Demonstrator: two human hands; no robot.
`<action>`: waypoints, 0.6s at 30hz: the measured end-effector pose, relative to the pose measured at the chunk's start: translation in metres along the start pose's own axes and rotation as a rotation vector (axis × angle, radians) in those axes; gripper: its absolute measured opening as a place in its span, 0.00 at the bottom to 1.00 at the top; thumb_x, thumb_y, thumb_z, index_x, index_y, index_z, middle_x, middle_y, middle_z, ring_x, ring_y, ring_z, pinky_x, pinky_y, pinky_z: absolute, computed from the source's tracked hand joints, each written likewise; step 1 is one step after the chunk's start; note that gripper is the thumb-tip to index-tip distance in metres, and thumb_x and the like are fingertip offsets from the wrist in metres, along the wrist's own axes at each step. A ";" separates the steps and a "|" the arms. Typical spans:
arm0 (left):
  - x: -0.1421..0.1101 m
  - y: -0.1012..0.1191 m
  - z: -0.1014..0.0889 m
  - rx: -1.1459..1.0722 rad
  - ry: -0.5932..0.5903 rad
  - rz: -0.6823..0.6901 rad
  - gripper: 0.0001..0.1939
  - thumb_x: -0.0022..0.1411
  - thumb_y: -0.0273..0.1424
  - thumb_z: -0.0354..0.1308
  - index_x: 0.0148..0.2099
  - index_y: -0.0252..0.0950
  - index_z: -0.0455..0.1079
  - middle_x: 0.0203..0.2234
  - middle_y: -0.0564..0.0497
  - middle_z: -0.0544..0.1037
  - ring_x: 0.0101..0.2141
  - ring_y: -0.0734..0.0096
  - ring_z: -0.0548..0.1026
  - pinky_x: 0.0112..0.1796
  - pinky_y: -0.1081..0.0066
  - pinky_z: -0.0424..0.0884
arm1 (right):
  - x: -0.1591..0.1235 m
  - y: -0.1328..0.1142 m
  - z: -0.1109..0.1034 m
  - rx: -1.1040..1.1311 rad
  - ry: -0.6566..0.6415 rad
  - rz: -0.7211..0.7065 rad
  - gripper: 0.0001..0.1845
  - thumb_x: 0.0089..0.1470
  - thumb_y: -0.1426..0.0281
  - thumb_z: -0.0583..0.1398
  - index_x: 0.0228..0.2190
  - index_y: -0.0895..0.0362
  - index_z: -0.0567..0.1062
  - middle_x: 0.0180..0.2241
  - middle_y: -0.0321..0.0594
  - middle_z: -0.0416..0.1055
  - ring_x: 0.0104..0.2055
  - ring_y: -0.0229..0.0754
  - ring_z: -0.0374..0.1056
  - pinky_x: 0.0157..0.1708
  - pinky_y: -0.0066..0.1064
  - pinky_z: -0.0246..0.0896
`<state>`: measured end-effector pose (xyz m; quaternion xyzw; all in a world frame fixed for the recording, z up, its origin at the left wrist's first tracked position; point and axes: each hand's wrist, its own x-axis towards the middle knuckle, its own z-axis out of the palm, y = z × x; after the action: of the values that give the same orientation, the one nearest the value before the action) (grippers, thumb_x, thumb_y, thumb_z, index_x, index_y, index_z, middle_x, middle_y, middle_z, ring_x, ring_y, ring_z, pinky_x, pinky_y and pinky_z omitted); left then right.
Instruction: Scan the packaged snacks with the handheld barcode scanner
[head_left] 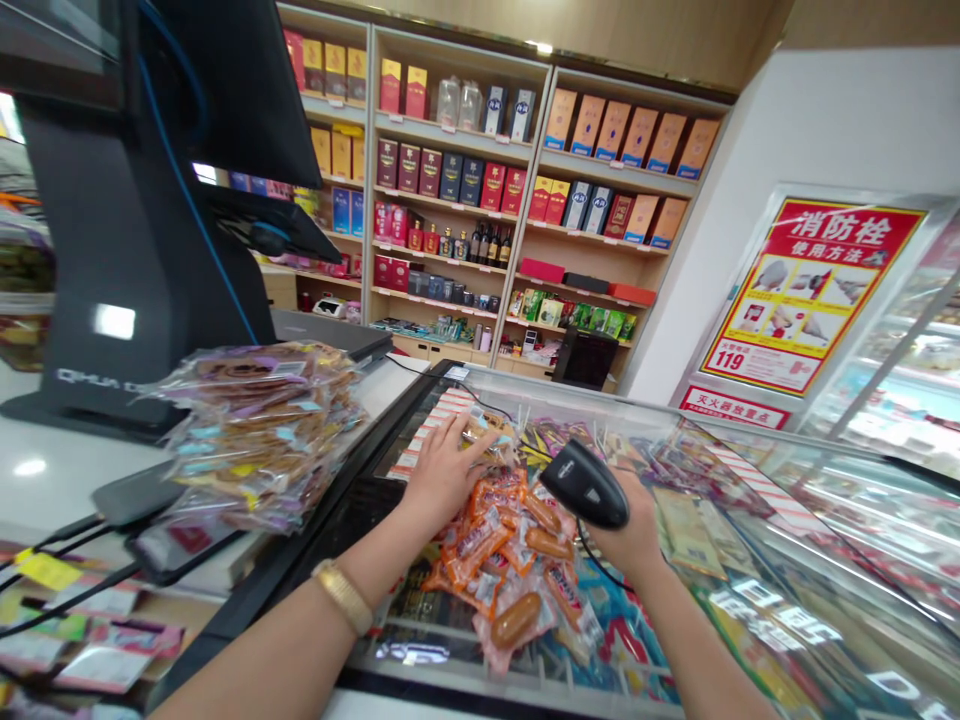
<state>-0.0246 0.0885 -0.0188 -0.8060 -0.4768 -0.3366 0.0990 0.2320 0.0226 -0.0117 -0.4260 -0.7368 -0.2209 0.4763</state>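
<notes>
On my feed, work looks partway: bagged snacks (262, 430) stacked left, orange-wrapped sausages (480, 545) loose on the glass bench (379, 500), left hand (446, 465) spread over a clear packet (491, 430), right hand (634, 520) wrapped around the barcode scanner (585, 485).

From the heap of orange packets (491, 545), passage opens over the glass counter top (757, 555) toward 3 o'clock, past the right forearm (697, 620). The scanner (585, 485) and right hand (634, 525) obstruct 2; the left hand (439, 475) bars 11, while the stacked packets (270, 430) and black terminal (90, 270) block 10.
</notes>
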 end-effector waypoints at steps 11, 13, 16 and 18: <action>-0.005 -0.009 -0.016 -0.175 0.214 0.011 0.30 0.57 0.31 0.60 0.62 0.43 0.60 0.57 0.41 0.65 0.57 0.52 0.63 0.55 0.49 0.62 | -0.006 0.007 0.006 -0.002 -0.041 0.018 0.12 0.51 0.59 0.59 0.28 0.55 0.74 0.26 0.40 0.73 0.29 0.45 0.70 0.29 0.34 0.63; -0.005 -0.005 -0.029 -0.192 0.278 0.032 0.27 0.59 0.30 0.57 0.61 0.42 0.62 0.56 0.42 0.66 0.56 0.54 0.65 0.55 0.51 0.64 | -0.006 0.006 0.007 0.006 -0.033 0.013 0.12 0.51 0.59 0.60 0.27 0.55 0.74 0.25 0.40 0.73 0.28 0.44 0.70 0.28 0.34 0.62; -0.009 0.000 -0.055 -0.186 0.373 0.030 0.22 0.61 0.31 0.55 0.58 0.41 0.64 0.54 0.43 0.68 0.54 0.57 0.67 0.54 0.55 0.65 | -0.006 0.006 0.007 0.007 -0.032 0.000 0.11 0.51 0.59 0.60 0.26 0.55 0.73 0.25 0.40 0.73 0.27 0.44 0.70 0.27 0.34 0.62; -0.016 -0.002 -0.076 -0.170 0.456 -0.002 0.21 0.62 0.33 0.55 0.57 0.42 0.65 0.53 0.44 0.68 0.54 0.58 0.68 0.55 0.56 0.65 | -0.006 0.007 0.006 0.006 -0.031 -0.001 0.11 0.51 0.60 0.60 0.27 0.55 0.74 0.25 0.40 0.73 0.28 0.45 0.70 0.28 0.34 0.63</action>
<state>-0.0652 0.0421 0.0277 -0.7141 -0.4126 -0.5491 0.1356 0.2357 0.0286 -0.0205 -0.4274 -0.7450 -0.2123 0.4661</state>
